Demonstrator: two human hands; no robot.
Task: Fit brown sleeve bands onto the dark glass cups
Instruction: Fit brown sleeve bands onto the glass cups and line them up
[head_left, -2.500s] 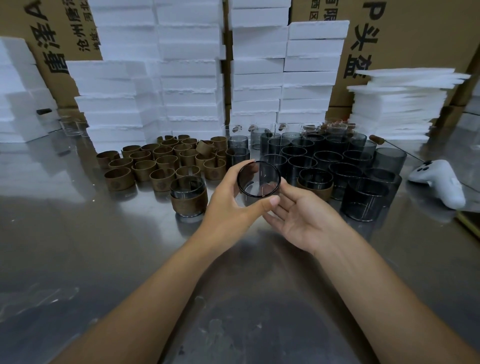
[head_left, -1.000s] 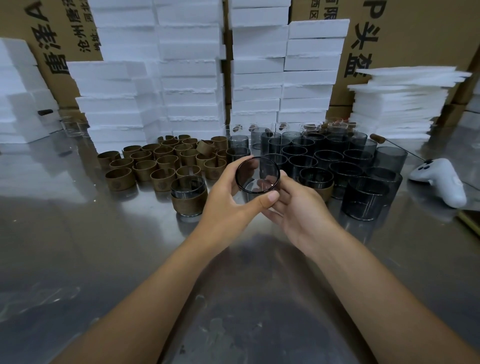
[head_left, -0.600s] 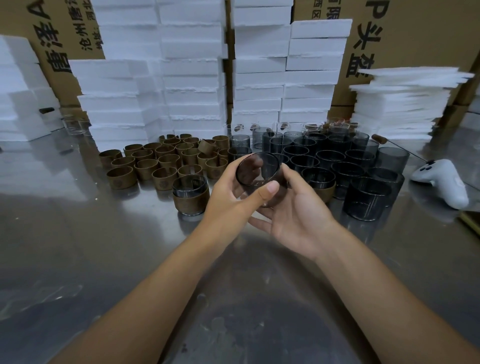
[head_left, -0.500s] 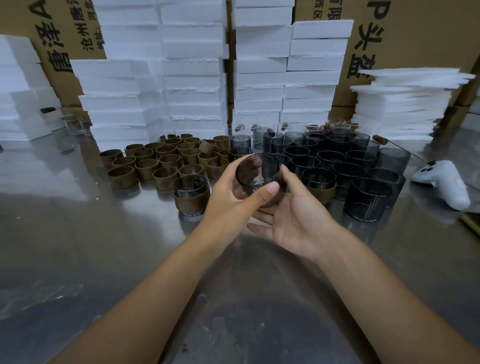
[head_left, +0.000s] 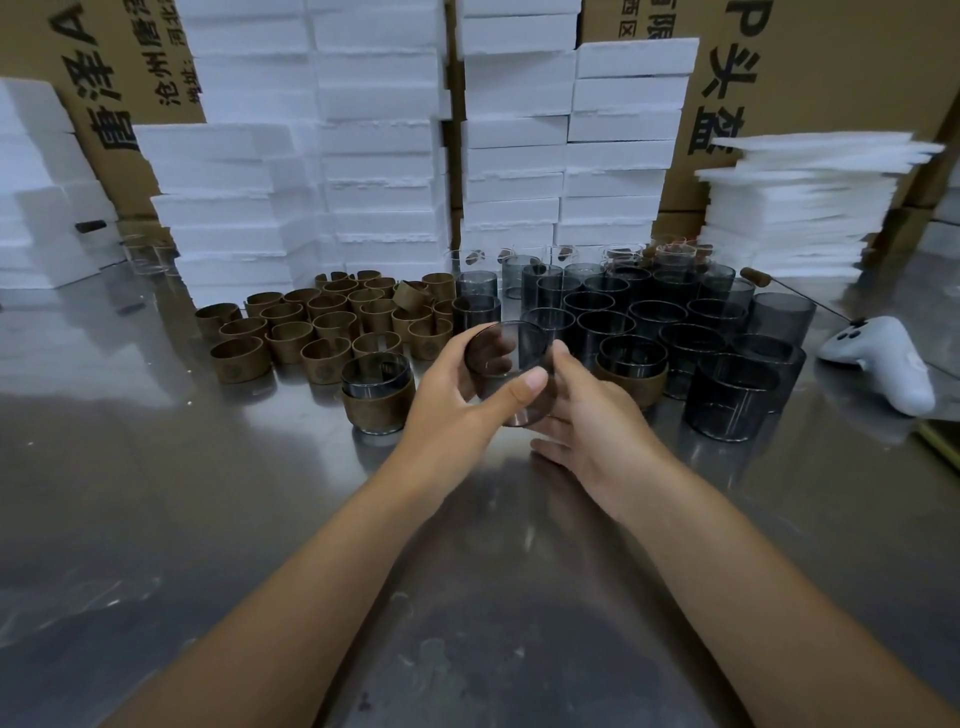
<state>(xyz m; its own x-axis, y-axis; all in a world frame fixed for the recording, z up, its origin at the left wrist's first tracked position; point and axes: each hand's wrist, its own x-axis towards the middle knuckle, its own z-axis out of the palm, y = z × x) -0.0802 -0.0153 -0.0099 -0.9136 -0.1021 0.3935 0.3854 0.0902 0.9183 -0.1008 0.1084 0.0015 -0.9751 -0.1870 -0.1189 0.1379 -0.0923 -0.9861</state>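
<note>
Head: left hand (head_left: 457, 395), right hand (head_left: 597, 415) around cup (head_left: 506, 353)

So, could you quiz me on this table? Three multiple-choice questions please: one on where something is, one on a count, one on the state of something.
1. Where do the loose brown bands stand?
A. left of the bare dark cups
B. right of them
C. stacked on top of them

2. How many cups standing on the table close by the hands wear a band?
A. none
B. two
C. five

3. The held cup is:
A. wearing a band
B. bare and gripped by both hands
C. standing on the table

Answers:
1 A: the bands cluster to the cups' left.
2 B: there is one banded cup beside the left hand and another beyond the right hand.
3 B: it has no brown on it, and both hands hold it tilted above the table.
</note>
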